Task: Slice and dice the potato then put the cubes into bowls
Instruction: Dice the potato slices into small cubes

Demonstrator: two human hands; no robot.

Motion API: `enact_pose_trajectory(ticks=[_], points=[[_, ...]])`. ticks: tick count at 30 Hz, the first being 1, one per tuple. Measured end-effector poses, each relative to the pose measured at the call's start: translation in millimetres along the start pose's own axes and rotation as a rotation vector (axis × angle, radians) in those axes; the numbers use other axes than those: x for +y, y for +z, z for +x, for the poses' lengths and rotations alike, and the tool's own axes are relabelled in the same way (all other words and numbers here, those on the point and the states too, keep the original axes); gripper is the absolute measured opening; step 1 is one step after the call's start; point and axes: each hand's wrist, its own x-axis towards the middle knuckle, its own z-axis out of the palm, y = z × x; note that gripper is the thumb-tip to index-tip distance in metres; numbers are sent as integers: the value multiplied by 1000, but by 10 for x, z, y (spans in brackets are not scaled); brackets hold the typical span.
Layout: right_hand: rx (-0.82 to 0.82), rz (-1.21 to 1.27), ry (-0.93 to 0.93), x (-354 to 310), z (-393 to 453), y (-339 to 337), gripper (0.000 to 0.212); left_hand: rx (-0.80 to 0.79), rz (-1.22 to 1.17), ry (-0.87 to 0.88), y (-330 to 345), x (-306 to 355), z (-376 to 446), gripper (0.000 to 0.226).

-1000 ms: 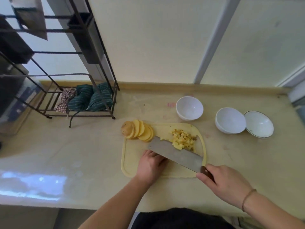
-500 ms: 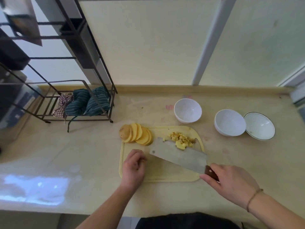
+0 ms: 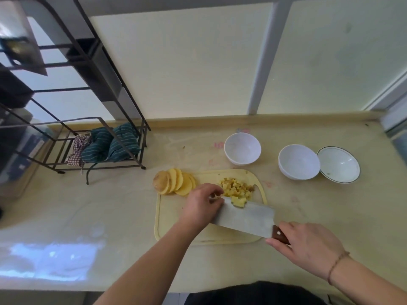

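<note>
The right hand (image 3: 308, 245) wraps its fingers round the cleaver (image 3: 246, 216) by its wooden handle, the broad steel blade carrying a few potato cubes (image 3: 238, 201). The left hand (image 3: 201, 204), fingers curled, touches the blade's tip (whether it pinches anything is unclear). Both are over the pale cutting board (image 3: 167, 216), where the diced pile (image 3: 236, 187) and fanned round slices (image 3: 176, 181) lie. Beyond it on the counter stand three empty white bowls (image 3: 242, 148).
</note>
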Motion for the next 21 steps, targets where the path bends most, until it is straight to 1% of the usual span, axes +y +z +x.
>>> enact_pose_trajectory(ticks=[4, 6, 8, 11, 13, 15, 18, 19, 21], points=[[30, 24, 1, 7, 23, -31, 96, 68, 15, 19, 3, -73, -14, 17], [33, 36, -10, -7, 31, -37, 90, 82, 23, 25, 15, -89, -19, 17], [27, 49, -11, -22, 46, -34, 88, 64, 46, 32, 44, -68, -14, 16], [11, 38, -9, -61, 69, -29, 96, 9, 14, 52, 113, 25, 12, 14], [-1, 44, -3, -84, 79, -25, 96, -31, -17, 48, 158, 96, 28, 14], [-2, 44, 3, -103, 83, -34, 94, -18, -25, 51, 190, 149, 12, 14], [7, 49, 16, -110, 92, -52, 90, 87, 1, 88, 215, 144, -52, 14], [7, 47, 16, -111, 94, -61, 88, 100, 9, 106, 217, 133, -75, 13], [-5, 27, 8, -120, 92, -87, 78, 58, 40, 149, 209, 132, -111, 8]])
